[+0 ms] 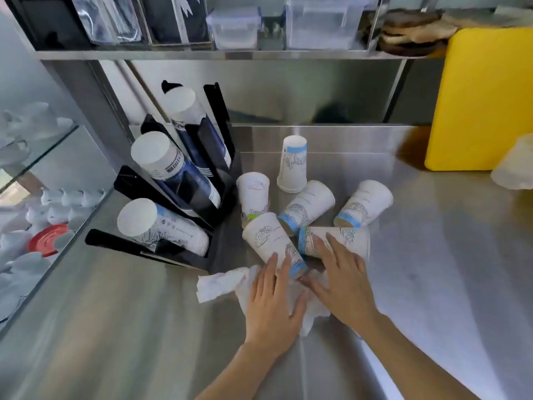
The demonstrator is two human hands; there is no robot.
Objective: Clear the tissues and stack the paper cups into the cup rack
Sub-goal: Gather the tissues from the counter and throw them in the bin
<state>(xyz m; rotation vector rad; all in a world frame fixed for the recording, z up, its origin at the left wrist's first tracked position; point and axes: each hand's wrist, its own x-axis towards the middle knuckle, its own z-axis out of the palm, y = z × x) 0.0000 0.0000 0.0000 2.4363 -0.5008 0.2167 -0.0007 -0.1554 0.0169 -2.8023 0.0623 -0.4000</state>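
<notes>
Several white paper cups with blue drawings lie scattered on the steel counter (432,255): one stands upside down (292,164), others lie on their sides (308,206), (364,203), (253,194). A crumpled white tissue (219,282) lies in front of them. My left hand (272,298) rests flat on the tissue, its fingertips touching a lying cup (271,241). My right hand (340,280) is spread over the tissue and against another lying cup (346,239). The black cup rack (199,157) at the left holds three slanted stacks of cups.
A yellow board (484,96) leans at the back right, with a crumpled white plastic bag (516,166) beside it. A shelf above holds clear boxes (233,27). A glass case at the left holds white crockery (34,215) and a red lid (47,239).
</notes>
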